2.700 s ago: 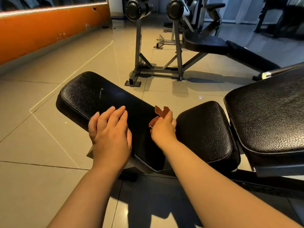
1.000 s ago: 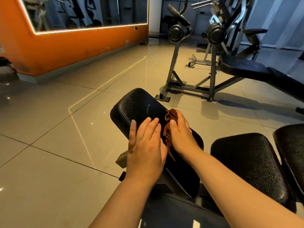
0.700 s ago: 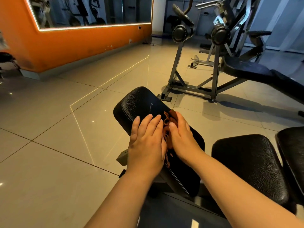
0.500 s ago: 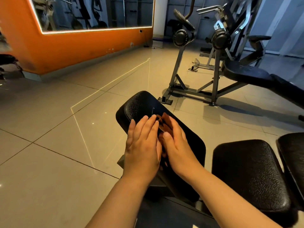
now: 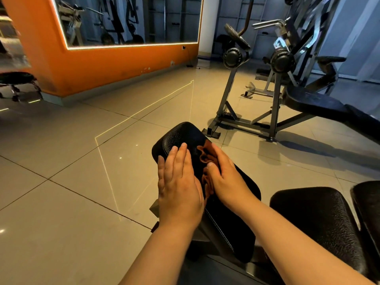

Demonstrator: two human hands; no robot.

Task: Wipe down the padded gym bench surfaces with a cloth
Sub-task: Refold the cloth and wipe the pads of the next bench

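Bench pad (image 5: 180, 135): black leather-look cover, pebbled grain, slight sheen, stitched seam round edge. Seat pad (image 5: 318, 219) on the right: same grained black cover, mostly matt w/ faint highlights. Cloth (image 5: 203, 156): rust-brown fabric, soft, crumpled, matt. Floor tiles (image 5: 61, 223): beige, smooth, high gloss, mirror-like reflections. Rack frame (image 5: 275, 112): grey metal tube, satin finish. Wall (image 5: 115, 66): orange paint, matt, scuffed low down. Mirror (image 5: 131, 19): glass, glossy.
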